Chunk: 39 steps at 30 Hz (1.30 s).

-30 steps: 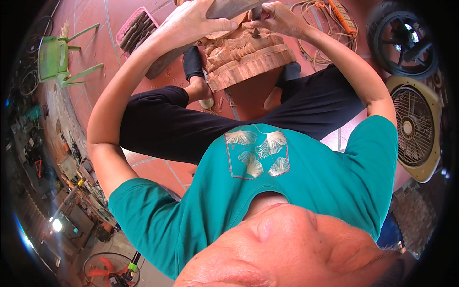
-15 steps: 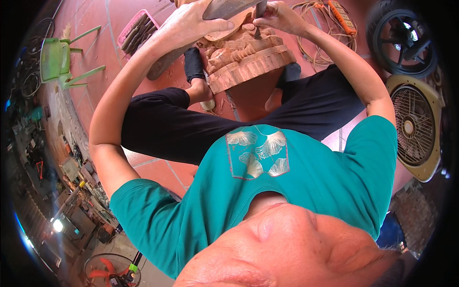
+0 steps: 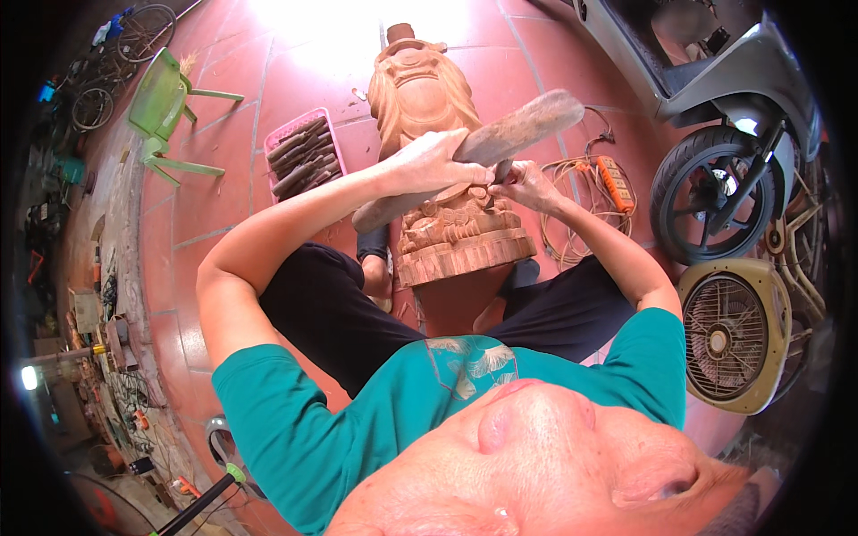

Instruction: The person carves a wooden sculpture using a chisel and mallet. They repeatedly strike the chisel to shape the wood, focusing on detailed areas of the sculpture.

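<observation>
Both the left hand (image 3: 427, 164) and the right hand (image 3: 531, 188) were over the lower half of a carved wooden figure (image 3: 424, 96) — its broad base (image 3: 469, 259) near the person's feet (image 3: 376, 275), its top pointing away across red tiles (image 3: 211, 198). The left was wrapped around a long wooden club (image 3: 529, 125) slanting up to the right; close beside its thumb (image 3: 477, 173), the right pinched a slim dark tool (image 3: 503, 168), and whether the tip touched wood could not be told. Left of the figure sat a pink basket (image 3: 298, 122) of dark rods (image 3: 306, 156) — to the right, an orange power strip (image 3: 615, 185) beside coiled cable (image 3: 563, 239).
</observation>
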Available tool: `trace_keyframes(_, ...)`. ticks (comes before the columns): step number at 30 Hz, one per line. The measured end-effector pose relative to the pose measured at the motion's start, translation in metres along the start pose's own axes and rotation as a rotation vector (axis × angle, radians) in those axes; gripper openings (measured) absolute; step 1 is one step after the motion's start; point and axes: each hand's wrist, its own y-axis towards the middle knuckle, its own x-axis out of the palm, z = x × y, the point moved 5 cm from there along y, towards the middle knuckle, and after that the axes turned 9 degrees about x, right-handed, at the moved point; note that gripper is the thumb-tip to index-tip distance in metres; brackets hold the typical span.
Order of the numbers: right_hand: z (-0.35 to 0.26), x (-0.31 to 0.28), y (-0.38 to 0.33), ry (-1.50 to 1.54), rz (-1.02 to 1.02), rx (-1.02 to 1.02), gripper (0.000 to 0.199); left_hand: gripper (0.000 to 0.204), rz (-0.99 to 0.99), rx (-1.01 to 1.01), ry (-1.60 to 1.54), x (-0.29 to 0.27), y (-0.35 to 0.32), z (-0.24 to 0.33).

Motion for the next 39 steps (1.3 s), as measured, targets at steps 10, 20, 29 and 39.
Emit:
trace_keyframes(10,-0.002,0.002,-0.002,-0.071,-0.003,-0.031,0.014,0.075,-0.042,-0.023,0.005,-0.001,-0.005,0.003)
trace_keyframes(20,0.005,0.007,0.003,0.065,-0.074,-0.017,0.011,0.076,-0.005,0.022,0.124,0.010,-0.001,-0.031)
trace_keyframes(29,0.031,-0.006,0.007,0.222,-0.107,0.069,0.018,0.077,-0.063,-0.016,0.072,0.005,-0.001,-0.016)
trace_keyframes(39,0.038,-0.002,0.012,0.124,-0.121,-0.006,0.022,0.076,-0.193,-0.071,0.267,0.008,0.003,-0.008)
